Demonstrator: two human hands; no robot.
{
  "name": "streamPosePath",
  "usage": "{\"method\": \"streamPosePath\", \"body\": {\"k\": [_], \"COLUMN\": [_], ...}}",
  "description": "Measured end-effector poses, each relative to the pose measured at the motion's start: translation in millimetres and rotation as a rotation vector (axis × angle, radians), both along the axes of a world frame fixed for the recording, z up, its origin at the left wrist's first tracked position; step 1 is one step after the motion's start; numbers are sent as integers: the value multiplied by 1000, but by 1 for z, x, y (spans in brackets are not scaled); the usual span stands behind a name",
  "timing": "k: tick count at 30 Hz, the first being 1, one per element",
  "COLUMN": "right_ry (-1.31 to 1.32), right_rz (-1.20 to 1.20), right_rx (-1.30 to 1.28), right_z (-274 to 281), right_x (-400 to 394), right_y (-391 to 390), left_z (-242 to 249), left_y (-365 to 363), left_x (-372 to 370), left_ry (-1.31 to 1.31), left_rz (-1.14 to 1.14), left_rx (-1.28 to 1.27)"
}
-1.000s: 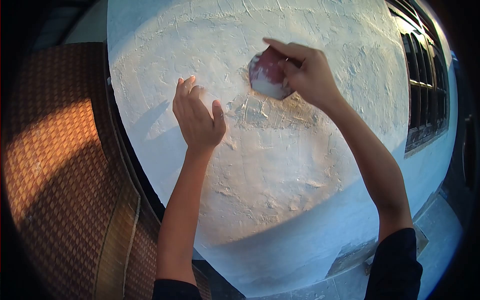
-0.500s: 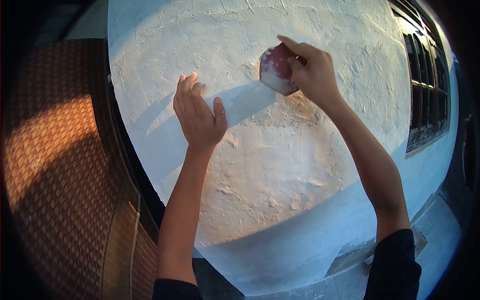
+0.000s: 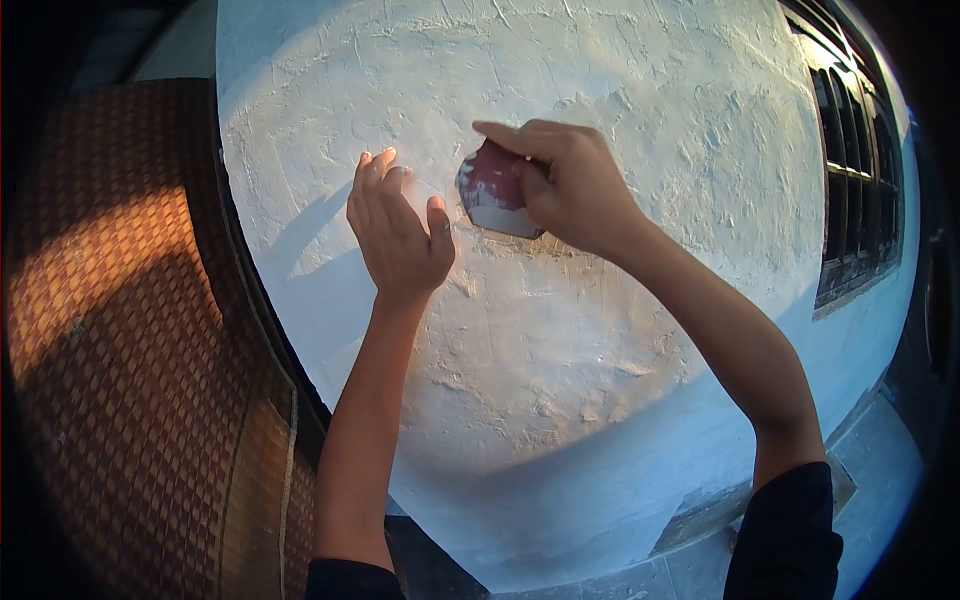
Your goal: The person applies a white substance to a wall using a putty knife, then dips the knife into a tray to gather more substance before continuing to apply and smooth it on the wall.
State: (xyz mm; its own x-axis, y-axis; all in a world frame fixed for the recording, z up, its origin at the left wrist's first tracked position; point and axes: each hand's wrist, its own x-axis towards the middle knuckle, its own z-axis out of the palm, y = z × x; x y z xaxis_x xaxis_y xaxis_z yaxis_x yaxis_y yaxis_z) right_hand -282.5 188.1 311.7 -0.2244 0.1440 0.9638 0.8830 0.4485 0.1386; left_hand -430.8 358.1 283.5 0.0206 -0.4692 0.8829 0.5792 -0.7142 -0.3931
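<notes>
My right hand grips a folded piece of reddish sandpaper, dusted white, and presses it flat against the rough white plastered wall. The sandpaper sits just right of my left hand, which rests open against the same wall with fingers pointing up and holds nothing. Both forearms reach up from the bottom of the view, with dark sleeves at the elbows.
A woven brown panel stands at the left, beside the wall's edge. A dark barred window is set in the wall at the right. A grey ledge or floor runs along the lower right.
My right hand has slid the sandpaper down and to the left across the wall, closer to my left hand. The left hand has stayed in place.
</notes>
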Motion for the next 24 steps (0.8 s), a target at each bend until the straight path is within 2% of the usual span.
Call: {"method": "streamPosePath", "body": {"k": [1,3,5,7,9,11,14,15,17,18,19,21,24], "right_ry": [-66,148,287,276,130,35,403,435,396,291,152,105,382], "right_rz": [-17,-106,-91,-23,96,32,-46,-29,55,105,12,-48,-12], "right_rx": [17,59,177,153,9,-55,29,110,40,-14,-66,-64,178], "right_z": [-3,12,33,28,7,3,27,32,22,11,0,-4,22], "right_x": [3,17,36,26,6,7,25,25,15,12,3,13,29], "right_y": [10,10,-4,-16,-8,0,-14,-19,-23,-12,-9,10,-8], "left_z": [0,1,-1,0,2,0,1,0,1,2,1,0,0], "left_y": [0,0,-1,-3,-3,-4,-4,-2,-1,-1,-2,-3,-4], "left_x": [0,-1,-3,-5,-8,-11,-15,-15,-14,-13,-12,-10,-12], "left_ry": [-1,7,7,3,-1,5,1,6,9,9,9,9,9], "left_rz": [7,0,-7,5,4,1,15,7,-1,-6,-10,1,13], "left_rx": [11,5,-8,-4,8,20,0,1,5,12,16,11,-1]}}
